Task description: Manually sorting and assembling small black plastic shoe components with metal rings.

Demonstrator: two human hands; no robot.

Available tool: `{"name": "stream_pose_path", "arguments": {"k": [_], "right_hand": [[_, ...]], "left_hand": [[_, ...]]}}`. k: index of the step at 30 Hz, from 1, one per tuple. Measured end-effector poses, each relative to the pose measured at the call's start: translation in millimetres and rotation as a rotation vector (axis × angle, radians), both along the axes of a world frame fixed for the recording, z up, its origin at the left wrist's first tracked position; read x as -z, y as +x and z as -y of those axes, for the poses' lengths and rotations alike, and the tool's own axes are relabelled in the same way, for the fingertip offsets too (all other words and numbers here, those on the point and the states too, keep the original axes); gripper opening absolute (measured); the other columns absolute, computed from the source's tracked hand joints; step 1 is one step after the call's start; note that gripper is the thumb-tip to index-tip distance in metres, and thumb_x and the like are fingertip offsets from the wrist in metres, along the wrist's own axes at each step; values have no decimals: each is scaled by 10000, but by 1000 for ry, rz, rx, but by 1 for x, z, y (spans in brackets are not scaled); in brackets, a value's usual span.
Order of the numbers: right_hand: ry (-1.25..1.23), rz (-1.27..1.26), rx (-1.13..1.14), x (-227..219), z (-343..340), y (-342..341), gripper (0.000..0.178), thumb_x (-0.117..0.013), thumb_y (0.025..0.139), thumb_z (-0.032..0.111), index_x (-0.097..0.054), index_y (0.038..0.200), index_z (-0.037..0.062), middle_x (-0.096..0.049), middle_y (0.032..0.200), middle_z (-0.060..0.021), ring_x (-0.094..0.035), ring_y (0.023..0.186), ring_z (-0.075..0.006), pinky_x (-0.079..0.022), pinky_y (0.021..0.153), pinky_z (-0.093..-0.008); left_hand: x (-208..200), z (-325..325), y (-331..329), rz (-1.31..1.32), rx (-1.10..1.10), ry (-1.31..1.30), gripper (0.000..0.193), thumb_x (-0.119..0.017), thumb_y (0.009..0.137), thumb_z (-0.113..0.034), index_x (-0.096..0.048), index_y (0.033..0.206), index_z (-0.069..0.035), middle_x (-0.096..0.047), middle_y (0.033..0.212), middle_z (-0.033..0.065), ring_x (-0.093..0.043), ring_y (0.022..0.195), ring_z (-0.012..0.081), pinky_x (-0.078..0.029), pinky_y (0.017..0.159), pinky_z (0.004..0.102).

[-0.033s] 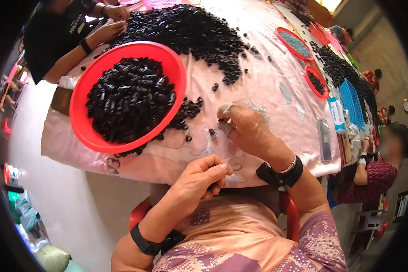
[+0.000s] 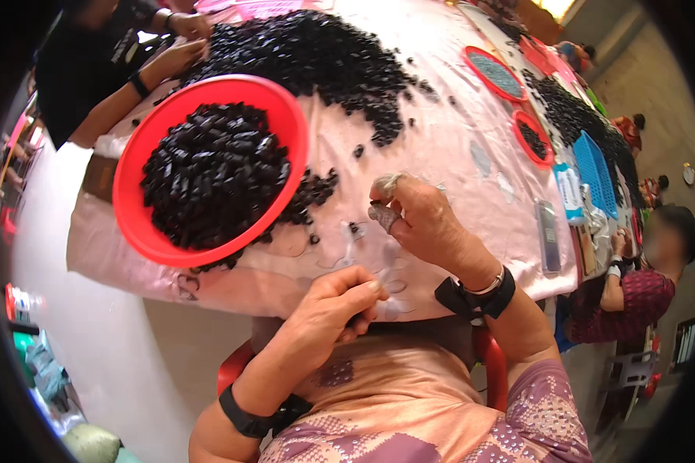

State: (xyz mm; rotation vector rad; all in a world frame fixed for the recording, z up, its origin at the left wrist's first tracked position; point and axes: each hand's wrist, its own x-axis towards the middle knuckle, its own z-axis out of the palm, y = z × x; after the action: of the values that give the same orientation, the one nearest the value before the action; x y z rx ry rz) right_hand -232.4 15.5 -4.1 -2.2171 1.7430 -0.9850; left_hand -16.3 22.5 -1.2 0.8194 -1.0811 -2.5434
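My right hand hovers above the pink tablecloth, its taped thumb and finger pinched on a small black piece, of which only a dark edge shows. Nearer to me, my left hand is curled closed at the table's front edge; whatever its fingers hold is hidden. Between the hands and the red basin lies one loose black piece. The basin is heaped with short, glossy black pieces, and more of them are scattered against its right side.
A large pile of black pieces spreads over the far table, where another person's hands work. At right are a small red tray, a blue basket, a white-blue bottle and a phone. Another person sits beyond.
The taped fingers of my right hand have shifted slightly and the dark piece between them shows a little more. My left hand stays closed. The whole view has moved a little.
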Motion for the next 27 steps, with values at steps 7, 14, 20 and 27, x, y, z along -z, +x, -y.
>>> {"name": "stream_pose_path", "arguments": {"k": [7,14,20,27], "right_hand": [[187,363,300,-28,-19,-52,151,-689,841,112,-584,881,11,-570,689,-32,-553,659,-105,-469,616,-281],[93,586,573,-20,-25,-144,62,-641,896,133,-628,929,82,-651,767,-3,-563,590,-65,-448,503,-215],[-470,669,939,-52,-26,-232,134,-670,898,173,-625,982,78,-650,776,-36,-547,553,-57,-416,443,-212],[-140,530,570,1,-11,-124,124,-717,850,140,-676,890,30,-659,715,-43,-570,617,-98,-471,563,-274]], "left_hand": [[-3,-1,7,76,-46,0,167,-566,962,-222,-617,930,-66,-541,682,-31,-494,580,48,-330,473,175],[1,-1,2,89,-84,45,158,-580,950,-180,-612,908,-30,-565,669,11,-512,557,88,-337,457,191],[-4,0,0,74,-97,49,163,-582,956,-189,-623,908,-39,-562,672,2,-500,558,74,-340,473,190],[-5,-1,6,48,-98,22,162,-569,958,-179,-618,916,-31,-566,683,8,-505,560,79,-343,473,191]]}}
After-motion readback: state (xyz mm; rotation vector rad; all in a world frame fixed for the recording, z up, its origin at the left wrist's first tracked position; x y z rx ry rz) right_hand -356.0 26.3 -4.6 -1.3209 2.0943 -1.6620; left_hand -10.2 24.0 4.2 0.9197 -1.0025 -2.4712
